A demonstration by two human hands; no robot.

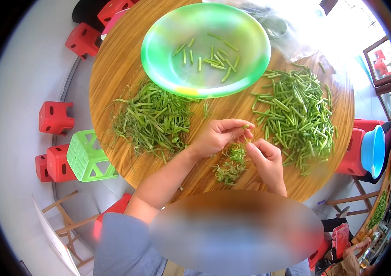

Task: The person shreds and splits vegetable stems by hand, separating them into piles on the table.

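Note:
My left hand (221, 137) pinches a short green stem (246, 126) between thumb and fingertips, and most of the stem is hidden by the fingers. Just to its right, my right hand (267, 161) has its thumb and index finger pressed together; what they grip is too small to make out. Beneath both hands lies a small heap of curly green peelings (230, 168) on the round wooden table (223, 108). To the right of my hands is a large pile of cut green stems (296, 115). A pile of long green leaves (154, 119) lies to the left.
A green and white basin (204, 85) with several cut stems inside stands at the far side. Clear plastic bags (287, 32) lie beside it. Around the table are a green stool (87, 156), red stools (56, 117) and a blue basin (373, 152). Another person's hand (363, 243) shows lower right.

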